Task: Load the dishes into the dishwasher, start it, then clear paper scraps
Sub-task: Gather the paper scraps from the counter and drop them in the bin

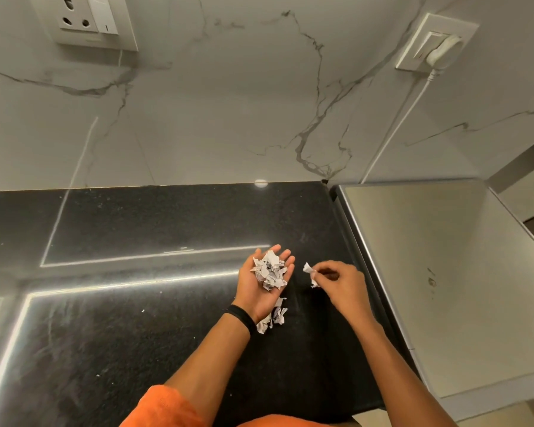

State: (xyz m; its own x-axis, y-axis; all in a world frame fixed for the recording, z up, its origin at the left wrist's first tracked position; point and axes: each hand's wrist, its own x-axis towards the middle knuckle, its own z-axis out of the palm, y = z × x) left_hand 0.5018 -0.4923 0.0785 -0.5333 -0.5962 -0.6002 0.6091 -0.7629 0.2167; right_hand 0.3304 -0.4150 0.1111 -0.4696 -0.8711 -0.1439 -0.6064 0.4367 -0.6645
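Grip status, pls?

Right hand (336, 277) pinches a scrap (308, 269) betw thumb & fingertips, just right of the other palm. Left hand (261, 282) lies palm up, fingers relaxed, not clenched, carrying a heap of scraps (269, 271).

Where's the rest of the paper?

Loose scraps (274, 317) lie on the black counter (167, 334), right beside the left wrist, partly hidden under it. Tiny white specks (143, 310) sit well apart to the left.

Progress?

My read: last step, prob past halfway, since most of the paper is in the palm. No dishes in view. The steel top (444, 272) at the right may be the dishwasher, but no door or controls show, so loading & start can't be confirmed. To do: pinched scrap into the palm, loose cluster, specks, then disposal. No bin in view.

Counts?

2 hands. 1 pinched scrap, poss 2, too blurred to tell. Heap: too crumpled to count. Loose cluster: approx 4-5 pcs, overlapping. Specks: 2 clear ones. 2 sockets: left wall socket (87, 23) bare, right wall socket (413, 44) w/ 1 plug (441, 52) & white cable. 1 black wristband (242, 317) on the left wrist.
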